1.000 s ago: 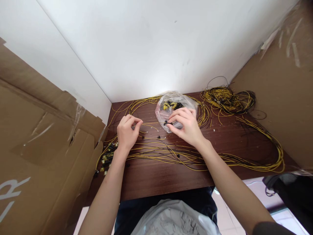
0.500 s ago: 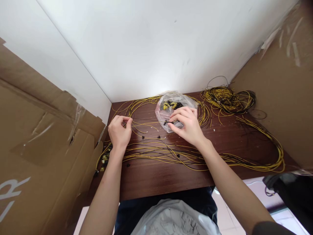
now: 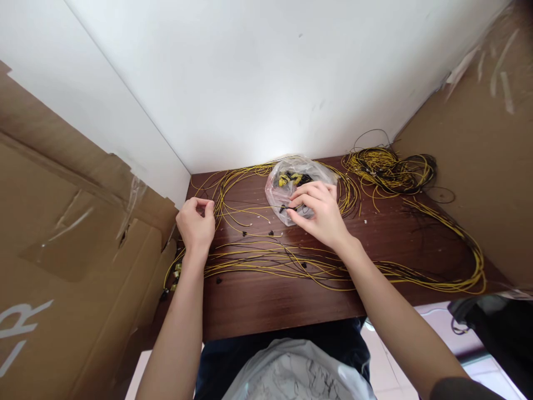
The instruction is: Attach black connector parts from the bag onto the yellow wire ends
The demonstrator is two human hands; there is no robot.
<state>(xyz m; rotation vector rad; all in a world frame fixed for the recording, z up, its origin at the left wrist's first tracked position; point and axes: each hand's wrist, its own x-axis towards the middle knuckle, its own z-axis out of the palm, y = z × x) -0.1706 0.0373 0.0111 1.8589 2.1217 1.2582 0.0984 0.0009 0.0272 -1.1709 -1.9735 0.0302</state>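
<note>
My left hand (image 3: 195,223) is closed in a pinch at the left of the table; a thin wire (image 3: 250,209) appears to run from near its fingertips towards my right hand. My right hand (image 3: 317,214) has its thumb and fingers closed on a small black connector (image 3: 288,208), partly hidden by the fingertips. Behind and below this hand lies an open clear plastic bag (image 3: 275,191) with yellow and black small parts (image 3: 291,179) in it. Loose wire ends and a few small black pieces (image 3: 270,233) lie between my hands.
A long bundle of yellow and black wires (image 3: 474,261) curves along the table's front and right. A tangled wire coil (image 3: 375,166) sits at the back right. Cardboard (image 3: 83,233) stands on both sides, a white wall (image 3: 266,83) behind. Another plastic bag (image 3: 300,372) is at my lap.
My left hand has moved a little to the left, away from my right hand. The right hand stays in place with the connector.
</note>
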